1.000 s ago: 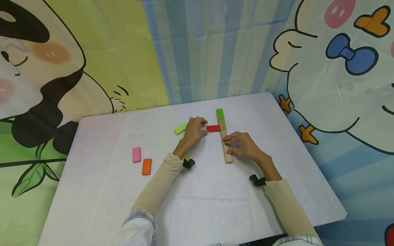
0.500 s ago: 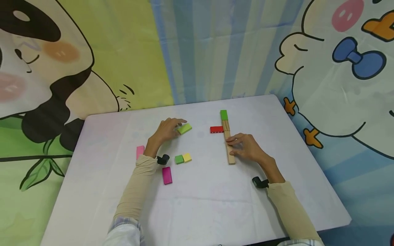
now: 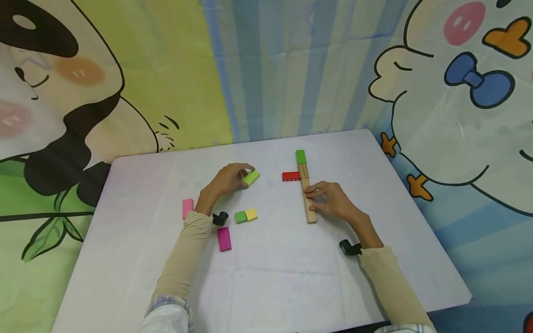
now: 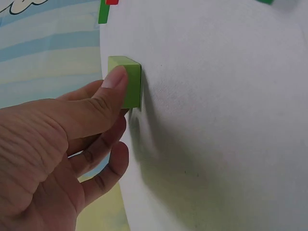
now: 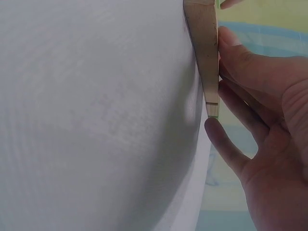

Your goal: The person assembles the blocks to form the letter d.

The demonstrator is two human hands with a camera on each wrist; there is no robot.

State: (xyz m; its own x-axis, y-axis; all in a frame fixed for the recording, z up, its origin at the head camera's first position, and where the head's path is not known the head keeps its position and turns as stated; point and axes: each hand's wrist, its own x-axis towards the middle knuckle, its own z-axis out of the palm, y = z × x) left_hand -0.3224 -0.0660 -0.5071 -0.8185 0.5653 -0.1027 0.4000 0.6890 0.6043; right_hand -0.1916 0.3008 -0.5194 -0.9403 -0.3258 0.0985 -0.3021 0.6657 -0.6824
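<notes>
In the head view my left hand [image 3: 227,179] pinches a lime green block [image 3: 251,178] near the middle of the table. The left wrist view shows the thumb on the face of the lime block [image 4: 132,84], other fingers behind. My right hand [image 3: 331,200] rests its thumb and fingertips along the right side of a long wooden block [image 3: 309,208]. A shorter wooden block [image 3: 302,170] and a green block [image 3: 301,157] continue that line toward the back. A red block [image 3: 291,176] with white dots sticks out leftward from the line.
On the white table [image 3: 266,286], a small green block [image 3: 240,217] touches a yellow block [image 3: 251,214]. A magenta block [image 3: 224,239] lies nearer, beside the left forearm. A pink block [image 3: 187,208] is partly behind the left wrist. A patterned curtain [image 3: 270,69] stands behind the table.
My left hand has moved left from the red block to the lime block and now pinches it. The left forearm now covers where the orange block lay. The right hand stays at the wooden block.
</notes>
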